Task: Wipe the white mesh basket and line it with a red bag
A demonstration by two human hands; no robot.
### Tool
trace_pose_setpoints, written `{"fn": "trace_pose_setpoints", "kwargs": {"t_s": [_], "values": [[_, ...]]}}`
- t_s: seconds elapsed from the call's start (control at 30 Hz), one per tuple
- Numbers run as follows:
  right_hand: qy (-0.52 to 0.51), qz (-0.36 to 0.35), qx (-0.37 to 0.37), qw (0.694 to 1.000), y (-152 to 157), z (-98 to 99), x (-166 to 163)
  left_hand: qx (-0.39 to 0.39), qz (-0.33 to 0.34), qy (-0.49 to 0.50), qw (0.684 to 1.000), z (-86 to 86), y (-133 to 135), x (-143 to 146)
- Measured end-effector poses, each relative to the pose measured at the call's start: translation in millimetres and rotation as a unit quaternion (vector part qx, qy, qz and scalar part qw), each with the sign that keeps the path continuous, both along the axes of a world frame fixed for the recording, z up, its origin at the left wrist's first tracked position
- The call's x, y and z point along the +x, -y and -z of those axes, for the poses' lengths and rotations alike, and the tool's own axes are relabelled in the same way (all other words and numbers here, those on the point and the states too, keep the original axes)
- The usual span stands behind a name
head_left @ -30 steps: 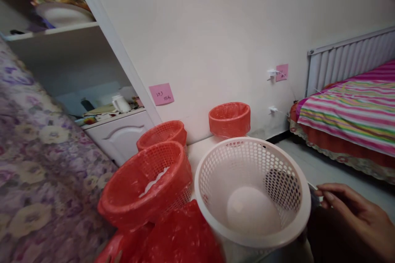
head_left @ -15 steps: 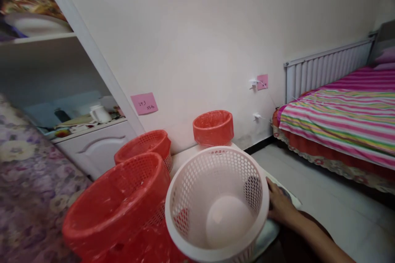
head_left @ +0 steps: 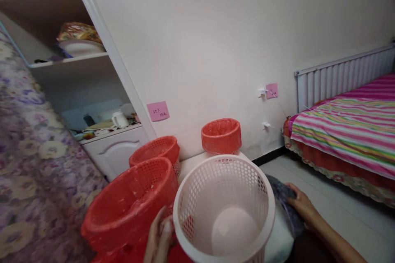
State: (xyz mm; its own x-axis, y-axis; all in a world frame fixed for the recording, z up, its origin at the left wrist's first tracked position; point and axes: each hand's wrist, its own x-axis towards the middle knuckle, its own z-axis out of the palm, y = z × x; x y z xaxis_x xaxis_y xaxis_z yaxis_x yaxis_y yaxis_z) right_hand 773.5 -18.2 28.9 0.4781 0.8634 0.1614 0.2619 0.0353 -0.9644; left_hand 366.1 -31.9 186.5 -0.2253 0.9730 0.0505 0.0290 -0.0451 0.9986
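Two bare hands: left hand point(head_left: 159, 236) and right hand point(head_left: 298, 203), no gloves, rings or sleeves; right forearm bare.

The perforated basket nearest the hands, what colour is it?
White. The basket shows best in the head view, with the left hand at its rim and red baskets beside it.

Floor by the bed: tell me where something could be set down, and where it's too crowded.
Bare patch: the pale floor between the striped bed and the right hand. Crowded: the white basket presses against the front red basket, with the left hand between them; two more red baskets stand along the wall.
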Motion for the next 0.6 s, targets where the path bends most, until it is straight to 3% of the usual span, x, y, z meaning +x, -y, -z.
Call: {"fn": "trace_pose_setpoints", "kwargs": {"t_s": [0.1, 0.23, 0.33, 0.37, 0.4, 0.5, 0.53, 0.6], "values": [[-0.069, 0.026, 0.054, 0.996, 7.6, -33.4, 18.6, -0.020, 0.051, 0.024, 0.998, -10.8, -23.0, 4.2], [-0.119, -0.013, 0.158, 0.980, 14.7, -106.5, 24.2, -0.007, 0.130, 0.058, 0.990, -15.1, -45.0, 11.2], [0.049, -0.037, 0.224, 0.973, 18.1, -169.3, -1.7, 0.023, 0.117, -0.012, 0.993, -23.4, -46.1, 23.6], [0.146, -0.076, 0.263, 0.951, 17.7, -187.3, -15.0, 0.035, 0.113, -0.048, 0.992, -27.1, -44.8, 28.8], [0.245, -0.130, 0.310, 0.909, 16.0, -202.5, -29.0, 0.049, 0.114, -0.080, 0.989, -30.6, -43.5, 34.2], [0.528, -0.234, 0.317, 0.752, 3.6, -228.4, -62.7, 0.095, 0.135, -0.140, 0.976, -38.3, -40.3, 47.4], [0.584, -0.242, 0.290, 0.718, -1.7, -230.7, -67.9, 0.106, 0.144, -0.151, 0.972, -39.2, -39.7, 49.8], [0.636, -0.240, 0.230, 0.696, -9.8, -228.5, -67.2, 0.116, 0.156, -0.165, 0.967, -38.7, -38.6, 50.3]]}}
